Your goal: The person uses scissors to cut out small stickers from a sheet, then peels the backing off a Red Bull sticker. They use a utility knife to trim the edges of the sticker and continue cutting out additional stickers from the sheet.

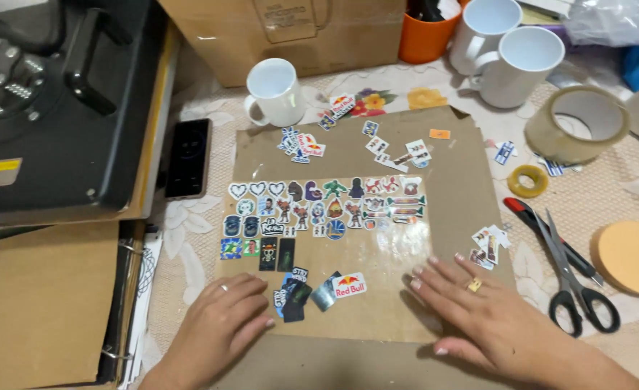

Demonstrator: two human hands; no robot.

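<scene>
**Two flat hands hold down a sheet full of stickers**

Closest to the camera, the left hand [218,321] lies flat on the brown cardboard sheet [457,180], fingers out, gripping nothing. The right hand [482,310] lies flat too, with a ring on one finger, and its grip is empty. Both press on the low edge of the sheet, which looks like a way to keep it from sliding.

Between the hands sits a small pile of loose stickers [312,289], easy to reach. Just past them, stickers in neat rows [327,206] lie under a shiny clear film, likely to keep them in place.

To the right on the table [623,195] lie scissors [572,271], handles toward the person. Farther back stand a tape roll [578,123] and white mugs [275,90]. A phone [187,157] lies on the left.
</scene>
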